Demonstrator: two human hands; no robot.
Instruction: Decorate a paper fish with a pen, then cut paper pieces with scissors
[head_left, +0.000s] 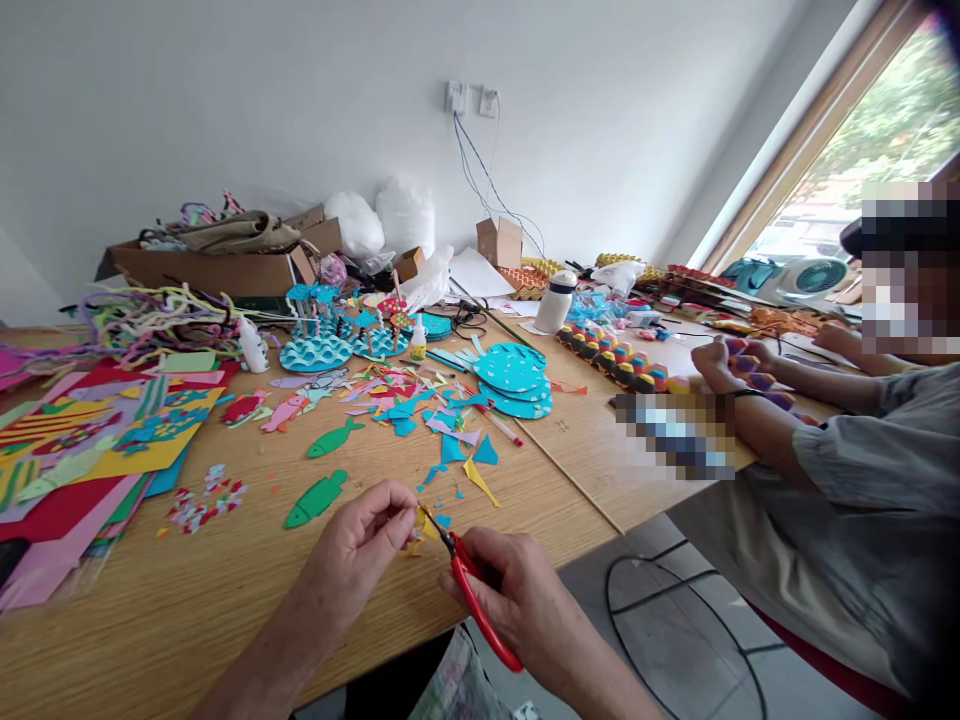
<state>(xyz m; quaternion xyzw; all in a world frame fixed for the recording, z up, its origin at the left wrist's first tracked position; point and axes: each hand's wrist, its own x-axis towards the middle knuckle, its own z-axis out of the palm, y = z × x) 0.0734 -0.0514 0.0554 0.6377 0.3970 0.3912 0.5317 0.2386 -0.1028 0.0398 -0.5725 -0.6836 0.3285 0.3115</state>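
Observation:
My right hand (517, 585) grips a pair of scissors with red handles (484, 615), its fingers wrapped round them. The blade tips meet a small piece of yellow paper (426, 524), which my left hand (369, 535) pinches between thumb and fingertips. Just beyond my left hand, two green paper fish lie flat: one (313, 499) close by, another (334, 437) farther back. Blue paper scraps (450, 448) and a yellow scrap (480, 482) lie on the table ahead of my hands.
Coloured paper sheets (90, 500) are stacked at left. Scalloped blue shapes (514, 380), a wooden stick (566, 472), glue bottles (253, 347) and a white bottle (555, 303) stand or lie farther back. At right sits another person (847, 470), hands on a colourful piece. The table edge runs before me.

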